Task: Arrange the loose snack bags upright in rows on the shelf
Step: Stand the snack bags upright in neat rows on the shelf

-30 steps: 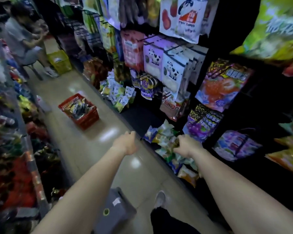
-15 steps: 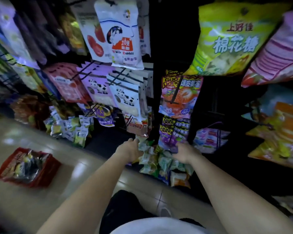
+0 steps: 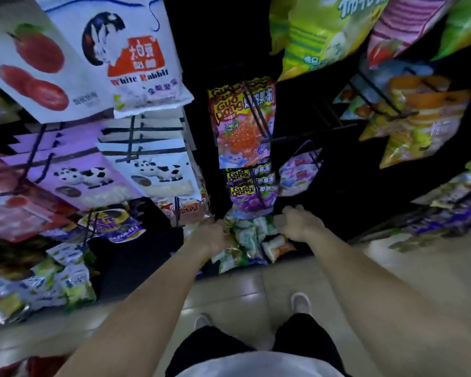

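Observation:
A pile of loose small snack bags (image 3: 249,236), green, white and orange, lies on the dark bottom shelf (image 3: 136,257) at floor level. My left hand (image 3: 211,235) presses against the left side of the pile, fingers curled into the bags. At the pile's right side my right hand (image 3: 297,223) is curled over the top bags. The two hands flank the heap; whether the fingers grip single bags is hidden by the backs of the hands.
Hanging candy bags on wire hooks crowd above: white rabbit bags (image 3: 128,58), cow-print bags (image 3: 152,170), jelly packs (image 3: 242,123), yellow-green bags (image 3: 329,31). More small packets (image 3: 52,281) lie on the low shelf at left. My shoes (image 3: 301,303) stand on the tiled floor.
The view has swung from the aisle to face the shelf and come closer. Both hands have moved in from near the pile to its two sides.

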Action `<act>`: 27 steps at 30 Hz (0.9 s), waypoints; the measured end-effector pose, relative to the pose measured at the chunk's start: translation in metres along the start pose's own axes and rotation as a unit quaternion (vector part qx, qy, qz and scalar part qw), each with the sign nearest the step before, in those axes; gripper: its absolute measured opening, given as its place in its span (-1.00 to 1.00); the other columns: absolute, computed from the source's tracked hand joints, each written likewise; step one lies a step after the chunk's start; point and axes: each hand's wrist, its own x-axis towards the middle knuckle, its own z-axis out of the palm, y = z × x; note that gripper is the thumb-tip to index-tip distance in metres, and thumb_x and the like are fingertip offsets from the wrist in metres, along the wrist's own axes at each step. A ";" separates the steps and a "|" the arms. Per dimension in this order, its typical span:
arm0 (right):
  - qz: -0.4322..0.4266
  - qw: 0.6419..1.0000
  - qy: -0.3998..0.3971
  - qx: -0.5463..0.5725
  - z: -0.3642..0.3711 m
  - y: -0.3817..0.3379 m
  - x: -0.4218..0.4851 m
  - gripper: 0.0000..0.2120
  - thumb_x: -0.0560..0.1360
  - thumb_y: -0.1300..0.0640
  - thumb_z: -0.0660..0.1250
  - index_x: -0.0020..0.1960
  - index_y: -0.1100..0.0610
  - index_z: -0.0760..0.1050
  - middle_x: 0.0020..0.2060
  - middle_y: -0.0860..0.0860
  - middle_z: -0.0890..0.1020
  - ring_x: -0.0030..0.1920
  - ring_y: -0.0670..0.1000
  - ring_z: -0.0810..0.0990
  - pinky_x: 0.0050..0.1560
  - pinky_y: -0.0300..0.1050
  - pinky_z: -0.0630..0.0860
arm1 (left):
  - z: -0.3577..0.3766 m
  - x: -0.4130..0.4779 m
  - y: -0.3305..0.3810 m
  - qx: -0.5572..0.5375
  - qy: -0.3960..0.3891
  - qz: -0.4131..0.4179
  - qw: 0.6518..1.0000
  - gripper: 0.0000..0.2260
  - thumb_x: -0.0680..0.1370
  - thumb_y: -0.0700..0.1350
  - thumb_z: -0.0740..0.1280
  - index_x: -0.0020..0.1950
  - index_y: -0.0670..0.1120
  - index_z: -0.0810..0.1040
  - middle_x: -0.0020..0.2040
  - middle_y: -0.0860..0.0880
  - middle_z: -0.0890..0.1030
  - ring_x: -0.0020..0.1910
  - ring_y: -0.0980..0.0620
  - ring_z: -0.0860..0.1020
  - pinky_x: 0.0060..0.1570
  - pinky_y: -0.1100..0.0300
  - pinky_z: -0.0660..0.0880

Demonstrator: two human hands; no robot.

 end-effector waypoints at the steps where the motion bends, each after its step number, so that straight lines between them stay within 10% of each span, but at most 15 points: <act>1: 0.002 1.000 -0.005 -0.005 0.009 -0.001 -0.001 -0.39 0.45 -0.16 0.35 0.41 0.07 0.33 0.32 0.16 0.40 0.26 0.25 0.50 0.22 0.10 0.49 | 0.008 0.002 -0.001 -0.001 -0.010 0.007 1.000 -0.42 0.57 0.20 0.21 0.48 -0.09 0.26 0.42 -0.18 0.38 0.23 -0.20 0.48 0.15 -0.06 0.50; 18: -0.012 0.994 0.048 -0.100 0.269 0.112 0.286 -0.37 0.52 -0.17 0.30 0.51 0.00 0.24 0.37 0.13 0.42 0.28 0.18 0.46 0.08 0.02 0.49 | 0.250 0.301 -0.041 0.028 0.070 0.011 0.997 -0.33 0.51 0.19 0.26 0.53 -0.06 0.18 0.42 -0.23 0.36 0.34 -0.22 0.40 0.23 -0.07 0.45; 27: -0.010 0.986 0.142 -0.082 0.341 0.163 0.246 -0.36 0.49 -0.19 0.31 0.48 0.07 0.32 0.34 0.15 0.38 0.28 0.24 0.45 0.15 0.07 0.48 | 0.338 0.260 -0.030 0.024 0.127 0.042 0.991 -0.29 0.55 0.19 0.29 0.58 -0.07 0.12 0.51 -0.19 0.28 0.40 -0.21 0.38 0.29 -0.12 0.42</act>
